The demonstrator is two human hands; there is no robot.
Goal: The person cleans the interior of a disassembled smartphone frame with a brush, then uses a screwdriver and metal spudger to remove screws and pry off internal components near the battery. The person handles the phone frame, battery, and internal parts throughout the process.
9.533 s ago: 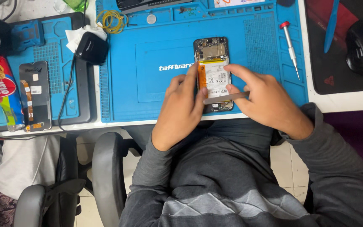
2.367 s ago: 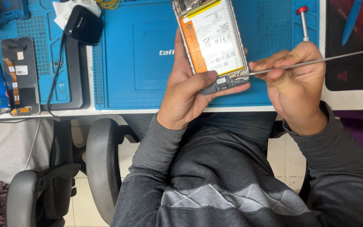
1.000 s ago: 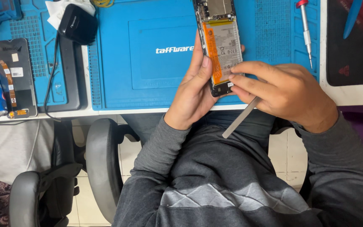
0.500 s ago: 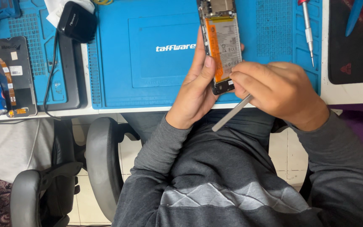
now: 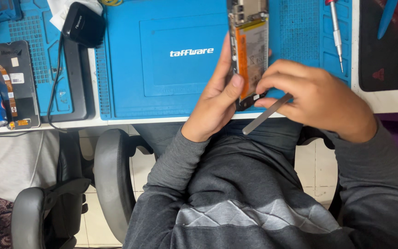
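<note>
The left hand grips the opened phone (long axis upright, upper centre); the right hand pinches a metal pry tool at its lower end.

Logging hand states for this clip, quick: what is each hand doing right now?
Left hand: closed around the opened back-less smartphone with orange-edged battery, holding it upright.
Right hand: fingers pinched on the thin grey metal pry tool, at the phone's lower end.
</note>
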